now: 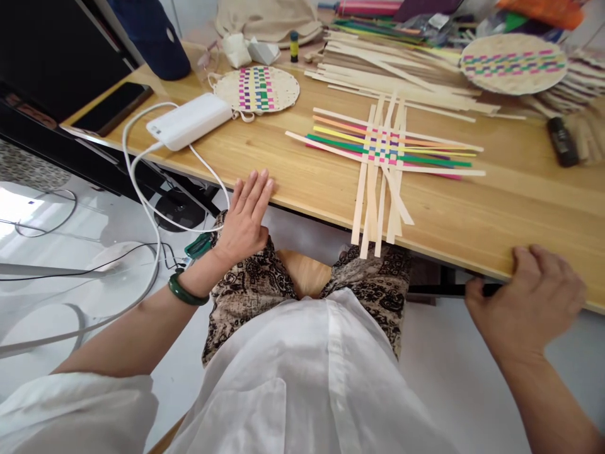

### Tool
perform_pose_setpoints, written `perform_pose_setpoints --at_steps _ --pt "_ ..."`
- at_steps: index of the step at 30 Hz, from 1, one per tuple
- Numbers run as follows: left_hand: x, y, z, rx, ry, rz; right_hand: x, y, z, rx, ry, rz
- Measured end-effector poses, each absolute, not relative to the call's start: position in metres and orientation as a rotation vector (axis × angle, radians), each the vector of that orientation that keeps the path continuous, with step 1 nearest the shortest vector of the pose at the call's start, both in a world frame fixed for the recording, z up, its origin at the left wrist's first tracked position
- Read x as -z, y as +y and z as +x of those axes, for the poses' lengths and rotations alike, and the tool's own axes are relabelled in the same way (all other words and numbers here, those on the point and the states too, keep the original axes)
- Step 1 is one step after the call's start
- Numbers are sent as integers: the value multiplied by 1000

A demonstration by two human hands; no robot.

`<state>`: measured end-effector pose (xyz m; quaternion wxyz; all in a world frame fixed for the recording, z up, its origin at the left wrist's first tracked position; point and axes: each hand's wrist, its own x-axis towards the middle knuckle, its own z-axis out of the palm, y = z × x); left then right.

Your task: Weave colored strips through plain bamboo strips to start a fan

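Note:
My left hand lies over the front edge of the wooden table, its fingers stretched out and nothing in it. Farther right, my right hand rests on the same edge with the fingers over the tabletop and the thumb apart, also holding nothing. Between the two, away from both hands, lies a partly woven piece of flat strips. Its crosswise strips are pink, green, yellow, orange and plain; plain lengthwise strips cross them in a small checkered centre. Several plain strip ends hang past the table's front edge.
A white power bank with white cables and a dark phone lie at left. Behind are a round woven fan, a glue stick and loose strips. Another woven fan and a black marker-like object are at right.

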<state>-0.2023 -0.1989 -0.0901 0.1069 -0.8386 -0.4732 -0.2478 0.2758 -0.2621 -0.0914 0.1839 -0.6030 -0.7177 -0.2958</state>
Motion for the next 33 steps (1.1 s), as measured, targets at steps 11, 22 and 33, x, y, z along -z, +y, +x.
perform_pose_setpoints --at_steps 11,22,33 --pt "127 -240 -190 568 -1291 -2952 87 -263 272 873 -1992 -1671" --pt "235 -239 -110 -230 -2189 -2936 89 -259 267 834 -1919 -1727" --pt "259 -211 -91 -294 -2117 -2993 90 -254 260 892 -1847 -1697"
